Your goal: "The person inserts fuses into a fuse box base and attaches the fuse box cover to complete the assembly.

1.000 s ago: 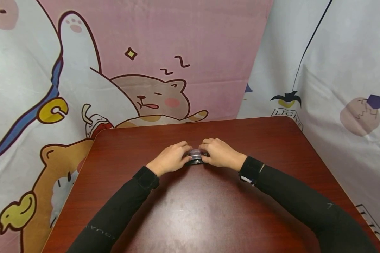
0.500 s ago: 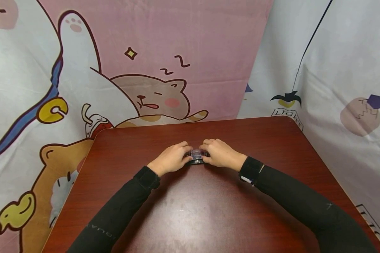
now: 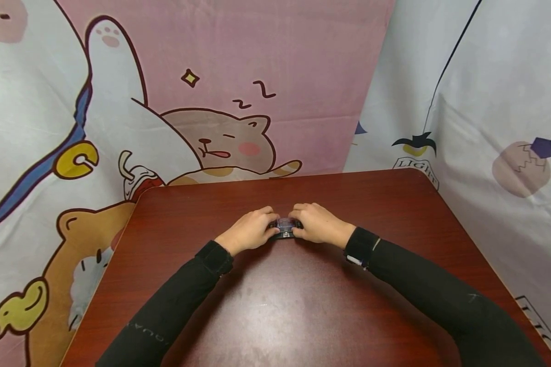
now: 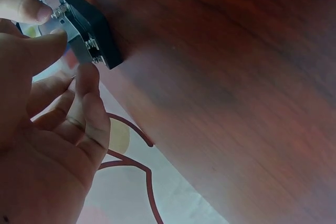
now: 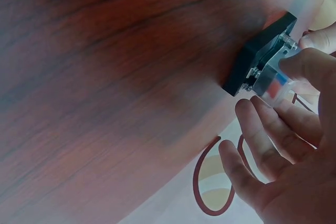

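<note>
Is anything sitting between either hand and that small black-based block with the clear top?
Nothing visible does. The left hand and right hand both already touch the small black-based block with the clear top from opposite sides on the dark red wooden table, fingers pinching its clear upper part.

One desk [image 3: 303, 306] carries one small device [image 3: 285, 228], a black base with one clear cover on top. Two hands are on it, the left hand [image 3: 250, 230] and the right hand [image 3: 319, 224]. Two black sleeves reach in, and two printed cloths hang behind.

dark red table [image 3: 275, 316], cartoon-print backdrop cloth [image 3: 211, 76]
</note>
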{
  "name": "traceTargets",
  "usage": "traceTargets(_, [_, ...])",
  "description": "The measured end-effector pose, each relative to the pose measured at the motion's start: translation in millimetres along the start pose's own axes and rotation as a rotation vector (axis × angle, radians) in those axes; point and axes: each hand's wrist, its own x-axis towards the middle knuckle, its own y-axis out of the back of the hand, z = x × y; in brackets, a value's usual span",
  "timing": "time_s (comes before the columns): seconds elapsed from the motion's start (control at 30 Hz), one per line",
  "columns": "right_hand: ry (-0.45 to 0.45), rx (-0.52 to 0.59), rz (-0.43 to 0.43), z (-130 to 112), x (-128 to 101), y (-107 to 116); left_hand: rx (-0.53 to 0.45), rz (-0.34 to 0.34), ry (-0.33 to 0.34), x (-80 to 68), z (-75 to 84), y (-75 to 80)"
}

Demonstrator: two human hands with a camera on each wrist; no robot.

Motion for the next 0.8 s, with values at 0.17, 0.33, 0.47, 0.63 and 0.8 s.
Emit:
traceTargets(0.17, [-0.016,-0.001,-0.006,-0.1,-1.7,-1.5,0.011,-0.003,0.004,0.5,-0.2,-2.3])
traceTargets(0.33, [-0.027,-0.005,-0.011,0.7,-1.9,-2.3,0.013,-0.007,0.01,0.5,-1.2,-2.0])
traceTargets(0.47, [-0.026,-0.008,-0.025,2.0,-0.7,-1.7,0.004,-0.017,0.018,-0.2,-4.1,-0.8])
traceTargets(0.63, [-0.033,0.042,-0.024,6.2,-2.5,2.6,-0.02,-0.013,0.039,-2.1,-7.4,3.3])
traceTargets(0.8, [-0.061,0.109,0.091,14.7,-6.5,9.8,0.017,0.101,0.055,-5.1,-11.2,10.1])
